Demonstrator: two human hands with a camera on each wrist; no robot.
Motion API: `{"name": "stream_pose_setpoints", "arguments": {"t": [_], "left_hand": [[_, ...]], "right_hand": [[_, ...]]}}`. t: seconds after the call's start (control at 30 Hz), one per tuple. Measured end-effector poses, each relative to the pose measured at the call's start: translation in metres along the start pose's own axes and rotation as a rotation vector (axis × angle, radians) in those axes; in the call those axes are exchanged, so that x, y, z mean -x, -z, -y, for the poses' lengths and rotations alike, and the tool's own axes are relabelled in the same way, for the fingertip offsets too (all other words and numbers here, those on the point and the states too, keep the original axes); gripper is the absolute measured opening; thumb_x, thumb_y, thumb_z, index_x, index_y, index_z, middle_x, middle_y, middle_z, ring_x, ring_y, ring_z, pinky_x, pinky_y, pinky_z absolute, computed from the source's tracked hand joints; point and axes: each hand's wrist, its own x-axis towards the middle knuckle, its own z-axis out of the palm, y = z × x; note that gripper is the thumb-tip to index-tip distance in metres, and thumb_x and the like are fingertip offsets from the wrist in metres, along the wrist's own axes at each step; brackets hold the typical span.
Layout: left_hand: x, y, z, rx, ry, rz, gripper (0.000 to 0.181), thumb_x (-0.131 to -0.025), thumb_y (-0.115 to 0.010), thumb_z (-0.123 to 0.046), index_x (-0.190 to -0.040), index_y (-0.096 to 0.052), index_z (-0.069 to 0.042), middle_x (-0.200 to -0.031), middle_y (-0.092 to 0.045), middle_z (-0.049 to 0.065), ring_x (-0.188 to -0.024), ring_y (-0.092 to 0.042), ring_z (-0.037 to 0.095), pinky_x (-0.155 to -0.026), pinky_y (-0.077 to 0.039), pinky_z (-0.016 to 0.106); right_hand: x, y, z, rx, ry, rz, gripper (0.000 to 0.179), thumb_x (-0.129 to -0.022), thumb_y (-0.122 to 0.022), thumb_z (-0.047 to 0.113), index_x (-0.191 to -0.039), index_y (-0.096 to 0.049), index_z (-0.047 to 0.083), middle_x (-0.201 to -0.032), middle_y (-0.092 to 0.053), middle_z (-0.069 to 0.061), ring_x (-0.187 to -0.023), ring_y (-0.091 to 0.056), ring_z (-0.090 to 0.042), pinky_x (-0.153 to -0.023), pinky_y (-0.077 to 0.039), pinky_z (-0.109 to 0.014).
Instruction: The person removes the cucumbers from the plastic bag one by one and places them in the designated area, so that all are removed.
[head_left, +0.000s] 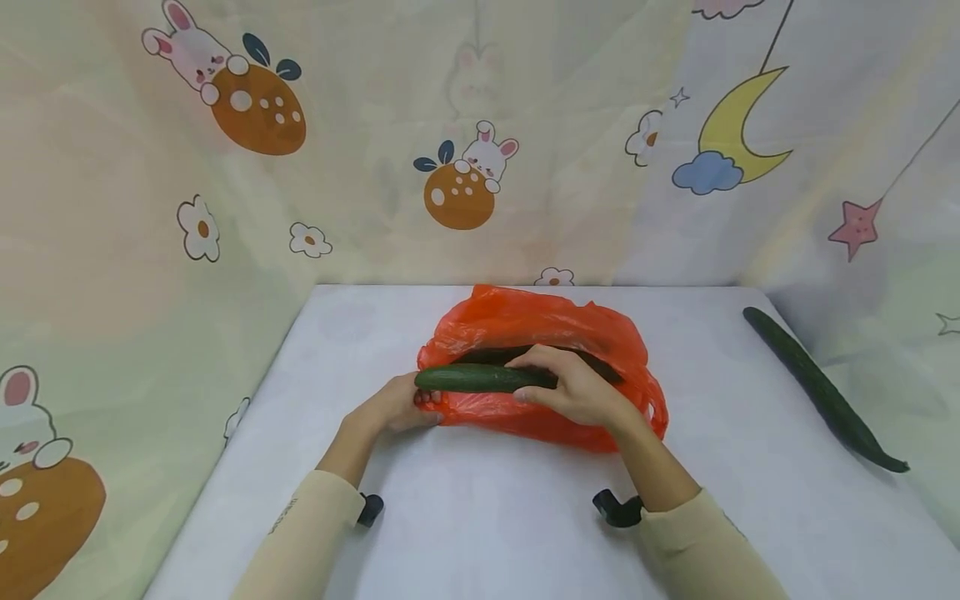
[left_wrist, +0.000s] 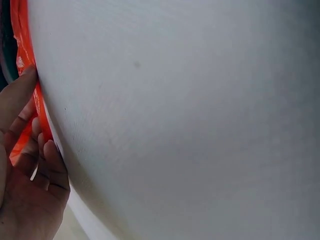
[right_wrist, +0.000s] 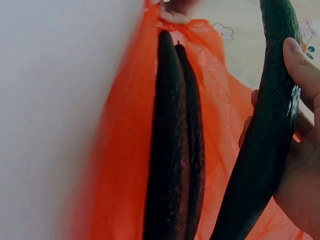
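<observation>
My right hand (head_left: 566, 387) grips a green cucumber (head_left: 480, 378) between thumb and fingers, over the mouth of a red plastic bag (head_left: 555, 312). The right wrist view shows the held cucumber (right_wrist: 270, 115) at the right, thumb on one side and fingers on the other. Two darker cucumbers (right_wrist: 167, 135) lie side by side inside the bag; my right hand partly hides them in the head view. At the bag's left end, my left hand (head_left: 393, 406) holds the plastic edge, with thumb and fingers around it in the left wrist view.
Another cucumber (head_left: 825, 387) lies slantwise along the right side of the white table (head_left: 480, 517). Behind the table hangs a pale cloth (head_left: 360, 100) printed with rabbits, flowers and a moon. A black strap piece (head_left: 618, 508) sits at my right wrist.
</observation>
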Motion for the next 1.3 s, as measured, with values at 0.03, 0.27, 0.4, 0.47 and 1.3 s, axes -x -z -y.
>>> {"name": "stream_pose_setpoints", "arguments": {"t": [0.03,0.27,0.4,0.47,1.3], "left_hand": [[0.0,0.002,0.0,0.001,-0.001,0.0,0.031,-0.084,-0.087,-0.024,-0.098,-0.059,-0.019,-0.089,-0.056,0.0,-0.085,-0.053,0.017,-0.077,-0.045,0.034],[-0.002,0.008,0.001,-0.019,0.008,0.006,0.027,-0.084,-0.087,-0.02,-0.095,-0.062,-0.021,-0.091,-0.057,0.001,-0.089,-0.054,0.018,-0.079,-0.046,0.034],[-0.006,0.004,-0.001,-0.002,0.001,0.043,0.025,-0.086,-0.085,-0.021,-0.097,-0.063,-0.021,-0.093,-0.057,0.0,-0.091,-0.054,0.018,-0.08,-0.047,0.033],[-0.006,0.001,-0.003,0.005,-0.009,0.051,0.025,-0.086,-0.085,-0.022,-0.097,-0.063,-0.02,-0.093,-0.057,0.0,-0.091,-0.054,0.018,-0.08,-0.047,0.033],[0.002,0.003,-0.007,0.008,0.02,0.027,0.026,-0.085,-0.085,-0.024,-0.098,-0.064,-0.02,-0.095,-0.058,0.001,-0.092,-0.054,0.019,-0.081,-0.048,0.034]], "right_hand": [[-0.002,0.001,0.002,-0.002,0.004,-0.001,0.039,-0.092,-0.077,0.039,-0.129,-0.066,0.034,-0.119,-0.064,0.018,-0.112,-0.058,-0.007,-0.094,-0.053,-0.036],[-0.01,0.011,0.017,-0.042,0.047,-0.016,0.037,-0.094,-0.075,0.036,-0.128,-0.065,0.028,-0.116,-0.064,0.012,-0.105,-0.059,-0.012,-0.087,-0.054,-0.036],[-0.006,0.026,0.026,-0.04,0.043,-0.052,0.034,-0.095,-0.075,0.033,-0.126,-0.064,0.026,-0.114,-0.065,0.01,-0.105,-0.06,-0.014,-0.089,-0.054,-0.039],[-0.005,0.034,0.03,-0.024,0.035,-0.066,0.034,-0.095,-0.075,0.031,-0.126,-0.064,0.024,-0.114,-0.065,0.01,-0.106,-0.06,-0.015,-0.091,-0.053,-0.04],[-0.003,0.09,0.039,-0.092,-0.158,-0.161,0.036,-0.102,-0.065,0.031,-0.133,-0.062,0.012,-0.127,-0.064,-0.009,-0.11,-0.063,-0.028,-0.093,-0.052,-0.046]]}}
